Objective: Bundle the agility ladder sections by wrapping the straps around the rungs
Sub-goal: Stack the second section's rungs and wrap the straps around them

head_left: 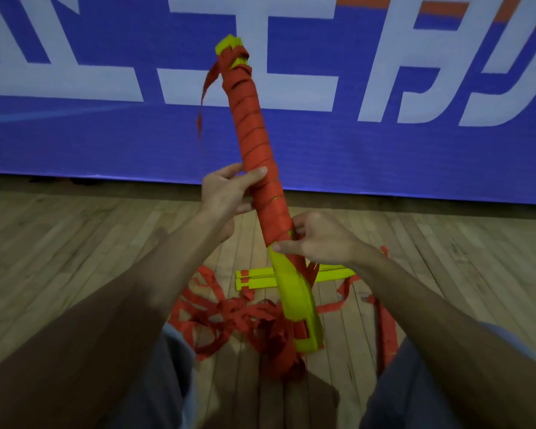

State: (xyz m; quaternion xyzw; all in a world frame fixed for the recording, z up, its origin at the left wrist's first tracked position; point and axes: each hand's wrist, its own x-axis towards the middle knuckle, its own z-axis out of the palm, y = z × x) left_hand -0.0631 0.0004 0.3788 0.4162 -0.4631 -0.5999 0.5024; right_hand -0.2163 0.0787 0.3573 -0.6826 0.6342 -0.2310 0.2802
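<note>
A stack of yellow ladder rungs [294,292] stands tilted in front of me, its upper two thirds wound in red strap [254,131]. My left hand [229,193] grips the wrapped bundle around its middle. Lower down, my right hand [316,239] pinches the strap where the wrapping ends against the bare yellow rungs. A loose strap tail [206,88] hangs from the top end. The bundle's lower end rests near a heap of loose red strap [245,323] on the floor.
More yellow rungs [257,278] lie flat on the wooden floor [75,243] behind the bundle. Red strap [384,329] trails to the right beside my knee. A blue banner [384,150] with white characters stands along the far edge of the floor.
</note>
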